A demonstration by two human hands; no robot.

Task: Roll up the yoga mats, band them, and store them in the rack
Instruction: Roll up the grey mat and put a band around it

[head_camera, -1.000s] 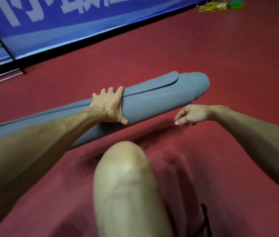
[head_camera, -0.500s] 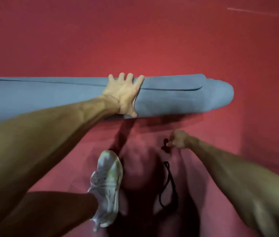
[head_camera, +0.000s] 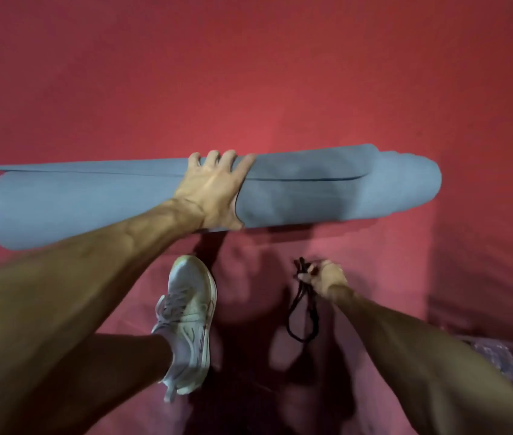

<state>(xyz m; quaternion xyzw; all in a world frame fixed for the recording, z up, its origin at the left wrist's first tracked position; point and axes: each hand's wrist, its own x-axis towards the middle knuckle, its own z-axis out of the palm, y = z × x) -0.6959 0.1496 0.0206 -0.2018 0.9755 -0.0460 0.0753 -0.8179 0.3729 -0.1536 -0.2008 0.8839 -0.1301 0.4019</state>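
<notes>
The rolled grey mat [head_camera: 327, 193] lies lengthwise across the red floor [head_camera: 248, 73], with its loose flap edge on top. The left grip [head_camera: 214, 189] clamps the roll near its middle, fingers spread and curled over the top, thumb on the near side. Nearer the person, the right grip [head_camera: 324, 276] pinches a looped black band [head_camera: 300, 312], apart from the mat and right of a white shoe [head_camera: 186, 318].

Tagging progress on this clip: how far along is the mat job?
Done: the grey mat lies rolled on the red floor. In hand: left hand grips the roll over its loose edge; right hand pinches the black band, not yet around the mat. Left: banding, then storage.
</notes>
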